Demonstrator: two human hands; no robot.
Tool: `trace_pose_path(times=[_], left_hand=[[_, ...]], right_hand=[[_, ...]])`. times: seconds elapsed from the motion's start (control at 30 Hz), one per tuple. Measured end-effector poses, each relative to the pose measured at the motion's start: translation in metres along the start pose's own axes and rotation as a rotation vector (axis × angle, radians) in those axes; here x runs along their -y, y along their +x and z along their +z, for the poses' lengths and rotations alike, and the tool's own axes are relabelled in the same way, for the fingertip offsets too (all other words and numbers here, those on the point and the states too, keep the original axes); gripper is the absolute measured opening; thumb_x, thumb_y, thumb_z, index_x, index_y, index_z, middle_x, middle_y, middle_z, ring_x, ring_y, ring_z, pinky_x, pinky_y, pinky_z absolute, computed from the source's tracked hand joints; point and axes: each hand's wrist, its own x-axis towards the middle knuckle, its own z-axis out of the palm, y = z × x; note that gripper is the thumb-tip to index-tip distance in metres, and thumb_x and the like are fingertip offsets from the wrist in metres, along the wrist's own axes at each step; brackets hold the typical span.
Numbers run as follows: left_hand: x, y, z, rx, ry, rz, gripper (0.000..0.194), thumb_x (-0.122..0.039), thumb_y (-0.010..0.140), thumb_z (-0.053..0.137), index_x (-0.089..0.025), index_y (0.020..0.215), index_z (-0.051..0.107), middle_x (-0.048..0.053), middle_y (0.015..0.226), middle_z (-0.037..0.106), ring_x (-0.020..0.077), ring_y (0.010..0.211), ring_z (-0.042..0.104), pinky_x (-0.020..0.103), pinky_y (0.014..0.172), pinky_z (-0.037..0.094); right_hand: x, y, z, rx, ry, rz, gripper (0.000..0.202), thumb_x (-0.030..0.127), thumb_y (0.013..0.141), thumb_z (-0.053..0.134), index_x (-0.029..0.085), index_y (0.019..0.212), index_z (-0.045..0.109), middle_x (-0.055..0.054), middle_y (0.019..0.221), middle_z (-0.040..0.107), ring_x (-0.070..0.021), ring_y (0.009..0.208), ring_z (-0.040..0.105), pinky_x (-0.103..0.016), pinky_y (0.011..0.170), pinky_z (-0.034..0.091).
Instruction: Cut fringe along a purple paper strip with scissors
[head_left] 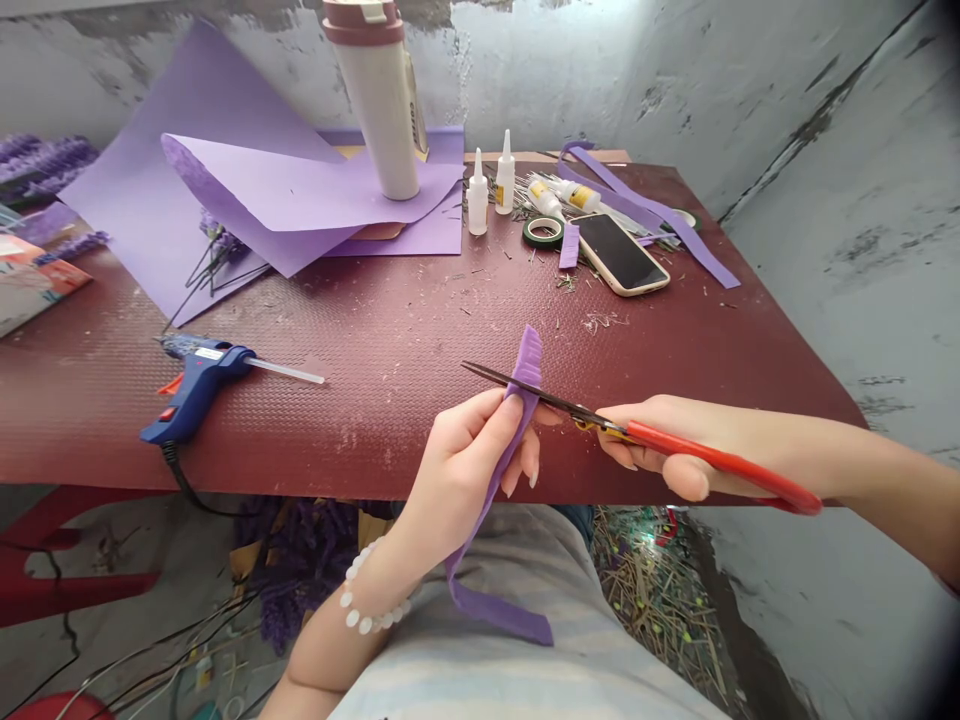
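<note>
My left hand (pixel 472 460) pinches a long purple strip (pixel 480 600) between thumb and fingers. The strip's upper end stands above the thumb and carries a row of small cuts along its edge; its tail hangs down in front of my lap. My right hand (pixel 667 450) is closed round the red handles of a pair of scissors (pixel 720 460). The dark blades lie across the strip just above my left thumb, with their tips pointing left past it. Whether the blades are parted cannot be made out clearly.
A blue glue gun (pixel 199 385) lies at left with its glue stick sticking out. Purple sheets (pixel 247 180) and a tumbler (pixel 379 110) stand behind. Small glue bottles (pixel 478 195), green tape (pixel 543 233), a phone (pixel 621 255) and more purple strips (pixel 675 220) lie at the back right.
</note>
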Motion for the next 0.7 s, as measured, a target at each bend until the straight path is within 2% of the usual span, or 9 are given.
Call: trace_pose_path(times=[0.1,0.2,0.3,0.4,0.6,0.7], left_hand=[[0.0,0.0,0.001,-0.015,-0.009,0.005,0.034,-0.039,0.109,0.059,-0.016,0.093,0.079,-0.002,0.061,0.061,0.0054,0.049,0.046,0.021,0.052,0.035],[-0.001,-0.001,0.002,-0.027,-0.016,0.011,0.033,-0.039,0.108,0.06,-0.016,0.092,0.079,-0.002,0.061,0.061,0.0053,0.049,0.047,0.021,0.052,0.035],[-0.001,-0.001,0.001,-0.028,-0.027,0.014,0.033,-0.039,0.108,0.06,-0.017,0.093,0.079,-0.002,0.061,0.062,0.0055,0.049,0.048,0.021,0.051,0.034],[0.0,0.0,0.0,-0.027,-0.034,0.016,0.033,-0.039,0.108,0.06,-0.017,0.093,0.079,-0.002,0.061,0.062,0.0057,0.049,0.048,0.021,0.051,0.035],[0.001,-0.001,-0.002,-0.017,-0.042,0.017,0.033,-0.039,0.108,0.061,-0.016,0.094,0.08,-0.002,0.061,0.062,0.0063,0.049,0.047,0.022,0.052,0.036],[-0.001,-0.001,-0.002,-0.019,-0.034,0.007,0.033,-0.04,0.107,0.061,-0.016,0.094,0.079,-0.002,0.062,0.063,0.007,0.049,0.047,0.022,0.052,0.038]], right_hand=[[0.004,0.004,-0.001,0.085,0.096,0.071,0.051,0.069,0.084,0.073,0.024,0.08,0.048,0.005,0.077,0.05,-0.0155,0.066,0.039,-0.031,0.057,0.028],[0.007,0.006,-0.002,0.081,0.163,0.111,0.042,0.054,0.081,0.078,0.024,0.078,0.049,0.005,0.076,0.055,-0.0164,0.068,0.042,-0.032,0.059,0.026],[0.01,0.006,-0.002,0.082,0.186,0.112,0.034,0.045,0.082,0.077,0.024,0.078,0.05,0.005,0.077,0.057,-0.0172,0.07,0.045,-0.033,0.06,0.024],[0.012,0.006,-0.002,0.078,0.182,0.132,0.033,0.045,0.085,0.075,0.024,0.078,0.05,0.005,0.077,0.057,-0.0169,0.069,0.044,-0.034,0.06,0.021],[0.009,0.006,-0.003,0.077,0.17,0.117,0.043,0.055,0.088,0.076,0.025,0.077,0.047,0.006,0.074,0.052,-0.0157,0.067,0.039,-0.034,0.058,0.02],[0.008,0.006,-0.002,0.072,0.178,0.115,0.041,0.053,0.087,0.076,0.025,0.077,0.047,0.006,0.073,0.049,-0.0154,0.066,0.036,-0.033,0.058,0.021]])
